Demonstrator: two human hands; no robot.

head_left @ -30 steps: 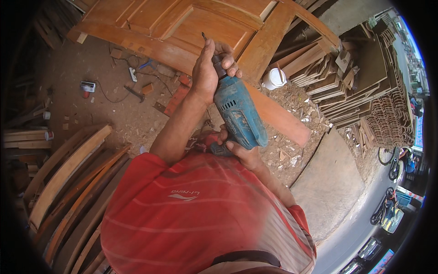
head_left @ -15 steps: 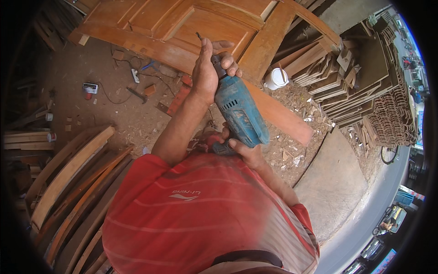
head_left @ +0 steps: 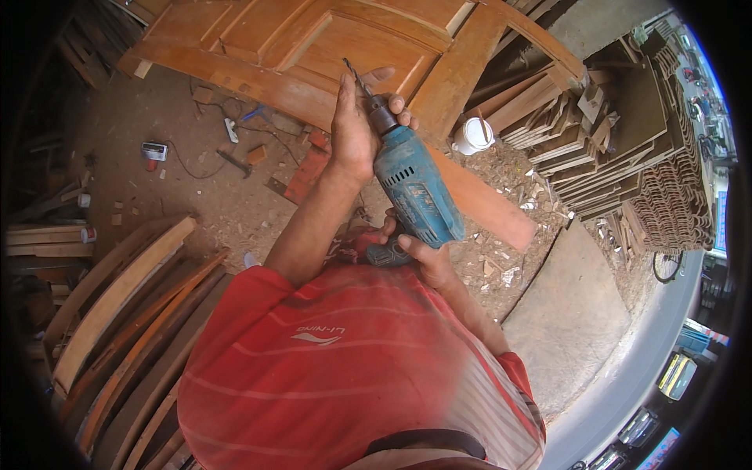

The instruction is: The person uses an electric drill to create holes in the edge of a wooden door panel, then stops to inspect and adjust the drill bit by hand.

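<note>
A blue electric drill (head_left: 415, 192) points up and away from me, its thin bit tip above the panelled wooden door (head_left: 313, 47) lying on the ground. My left hand (head_left: 356, 125) wraps around the drill's chuck at the front. My right hand (head_left: 415, 254) grips the drill's handle close to my red striped shirt. The bit is in the air, not touching the wood.
A white bucket (head_left: 474, 135) stands right of the door. Stacked timber (head_left: 619, 149) fills the right side, curved wooden pieces (head_left: 117, 298) the lower left. An orange plank (head_left: 486, 207) lies under the drill. Small tools and a cable (head_left: 227, 149) lie on the sawdust floor.
The drill and both hands have stayed together, shifting slightly up toward the door; the view tilted a little.
</note>
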